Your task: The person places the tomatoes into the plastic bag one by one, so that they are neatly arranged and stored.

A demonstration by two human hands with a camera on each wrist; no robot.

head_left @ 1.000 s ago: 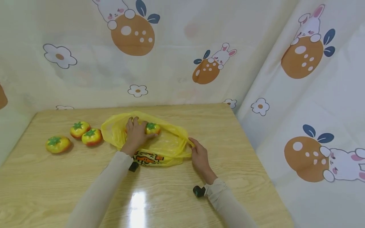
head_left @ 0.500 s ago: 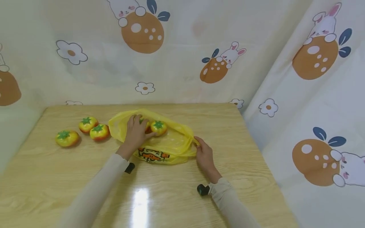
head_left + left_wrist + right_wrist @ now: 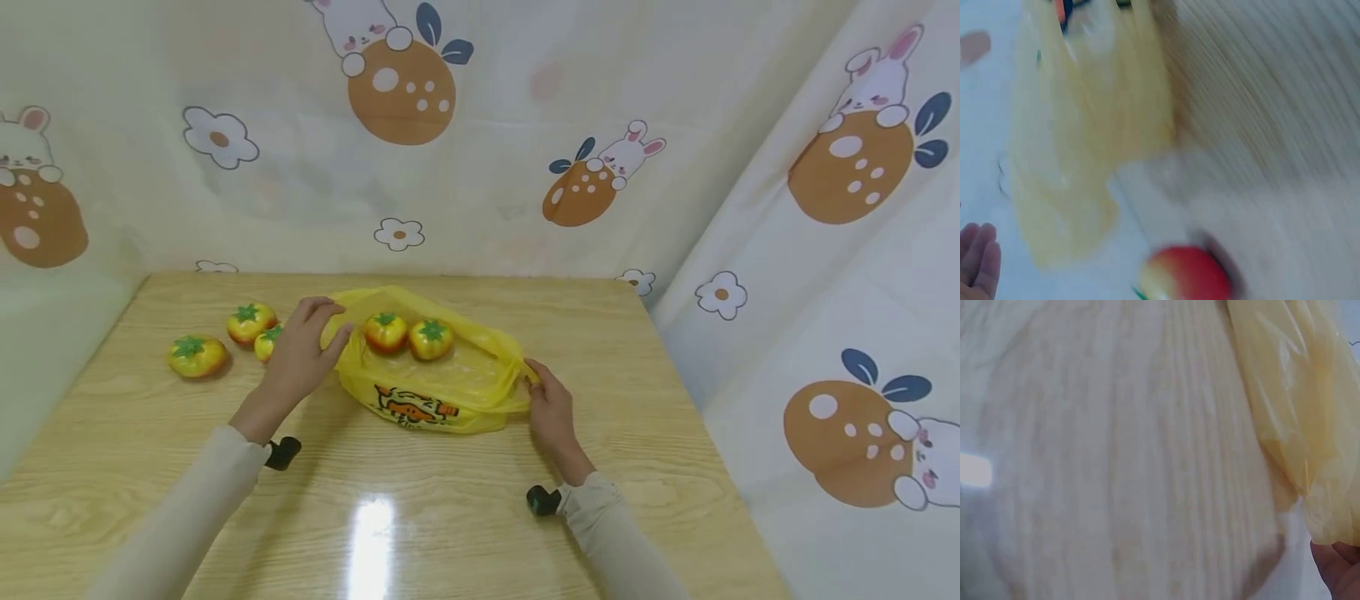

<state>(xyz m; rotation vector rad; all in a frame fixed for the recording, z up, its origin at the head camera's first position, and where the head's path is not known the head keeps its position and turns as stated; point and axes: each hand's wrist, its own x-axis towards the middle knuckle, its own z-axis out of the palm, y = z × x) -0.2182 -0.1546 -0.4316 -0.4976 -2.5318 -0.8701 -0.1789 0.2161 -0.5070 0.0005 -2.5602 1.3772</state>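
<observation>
A yellow plastic bag (image 3: pixel 420 400) with a printed orange-and-black picture lies open-mouthed on the table. Two yellow-and-red tomatoes (image 3: pixel 386 333) with green star-shaped tops sit side by side inside it. My right hand (image 3: pixel 553 412) pinches the bag's right end; the right wrist view shows thumb and fingers (image 3: pixel 1341 565) on the gathered plastic. Beside the bag's left rim is my left hand (image 3: pixel 302 354), fingers loosely bent, holding nothing. Left of it lie three more tomatoes (image 3: pixel 197 357), one partly hidden behind this hand. The left wrist view is blurred, with a tomato (image 3: pixel 1185 275) near its bottom edge.
The wooden table (image 3: pixel 450 517) reaches back to a patterned curtain (image 3: pixel 480 167) with rabbits and flowers, which also hangs along the right side. A black wrist device (image 3: pixel 283 452) sits at each sleeve cuff.
My left hand has let go of a tomato inside the bag and come out leftward toward the loose ones. My right hand keeps its hold on the bag. The head view has shifted slightly.
</observation>
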